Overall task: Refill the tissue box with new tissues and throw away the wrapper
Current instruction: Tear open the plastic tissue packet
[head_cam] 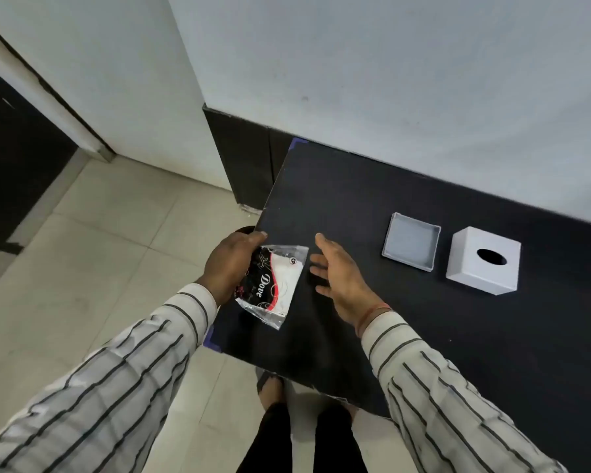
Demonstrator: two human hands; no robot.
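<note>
My left hand (231, 262) grips a plastic tissue pack (276, 285), black, white and red with "Dove" printed on it, over the left edge of the black table (355, 206). My right hand (338, 274) hovers open just to the right of the pack, fingers spread, not touching it. Farther right on the table lies the white tissue box's shallow base tray (411, 245), open side up and empty. Beside it stands the white cube cover (483, 261) with an oval slot on top.
The table stands against a white wall (389, 80). A dark round object (244, 230) peeks out on the tiled floor (99, 233) behind my left hand, mostly hidden. My feet are below the table's near edge.
</note>
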